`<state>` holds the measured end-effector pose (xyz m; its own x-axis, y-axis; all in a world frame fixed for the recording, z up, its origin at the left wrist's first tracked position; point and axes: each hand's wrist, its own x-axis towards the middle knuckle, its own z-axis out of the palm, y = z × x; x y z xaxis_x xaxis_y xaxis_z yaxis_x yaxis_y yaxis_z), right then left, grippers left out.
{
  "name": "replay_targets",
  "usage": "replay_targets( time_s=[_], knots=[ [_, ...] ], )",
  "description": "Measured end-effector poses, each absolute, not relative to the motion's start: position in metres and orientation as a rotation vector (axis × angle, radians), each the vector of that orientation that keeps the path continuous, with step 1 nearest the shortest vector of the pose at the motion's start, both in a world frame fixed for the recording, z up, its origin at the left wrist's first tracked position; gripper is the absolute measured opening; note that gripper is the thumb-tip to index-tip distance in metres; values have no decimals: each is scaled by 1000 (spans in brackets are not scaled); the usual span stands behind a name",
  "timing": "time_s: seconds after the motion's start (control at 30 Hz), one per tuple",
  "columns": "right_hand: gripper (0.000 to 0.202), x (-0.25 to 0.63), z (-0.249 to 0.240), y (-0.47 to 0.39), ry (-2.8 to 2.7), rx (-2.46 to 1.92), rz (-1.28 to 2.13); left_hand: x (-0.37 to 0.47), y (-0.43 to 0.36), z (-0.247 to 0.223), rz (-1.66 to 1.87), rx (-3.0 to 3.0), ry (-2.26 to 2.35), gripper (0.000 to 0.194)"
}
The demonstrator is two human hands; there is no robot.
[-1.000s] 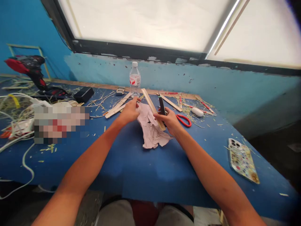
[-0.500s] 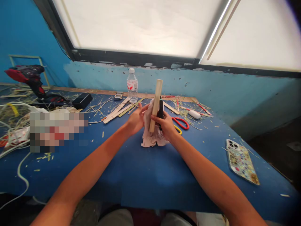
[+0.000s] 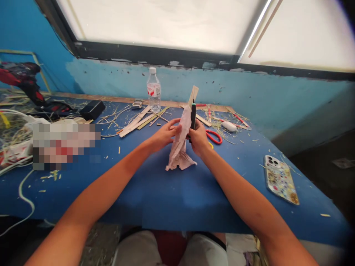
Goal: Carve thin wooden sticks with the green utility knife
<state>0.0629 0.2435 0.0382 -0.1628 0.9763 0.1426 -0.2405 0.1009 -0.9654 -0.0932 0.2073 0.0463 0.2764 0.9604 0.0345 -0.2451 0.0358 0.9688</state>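
head view: one strip, lower part hidden by paper; left hand, grip on paper; right hand, grip round tool.

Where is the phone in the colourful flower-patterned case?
In the head view, the phone lies on the blue tabletop, near its right edge, right of the right forearm.

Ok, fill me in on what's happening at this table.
The left hand holds up crumpled paper, with a wood strip poking up behind it. The right hand grips a black tool. A bottle stands further back on the table, and a phone lies off to the right.
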Motion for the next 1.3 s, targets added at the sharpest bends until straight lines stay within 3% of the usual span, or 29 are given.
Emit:
replay_targets(
  time_s=[0.37, 0.5, 0.57, 0.73, 0.97, 1.3],
  knots=[
    [47, 97, 64, 264, -1145, -839, 1318, -95, 208, 47, 1095, 1504, 1042, 48],
    [39, 105, 71, 265, -1196, -767, 1354, -92, 204, 53, 1122, 1663, 1061, 44],
    [36, 109, 74, 264, -1204, -748, 1370, -92, 201, 56, 1135, 1676, 1082, 45],
    [49, 110, 77, 260, -1263, -774, 1415, -93, 197, 61, 1078, 1689, 1095, 52],
    [44, 102, 75, 256, -1192, -796, 1420, -87, 192, 63, 1030, 1805, 1089, 56],
    [38, 100, 72, 265, -951, -754, 1203, -83, 193, 55, 926, 1769, 1092, 34]
  ],
)
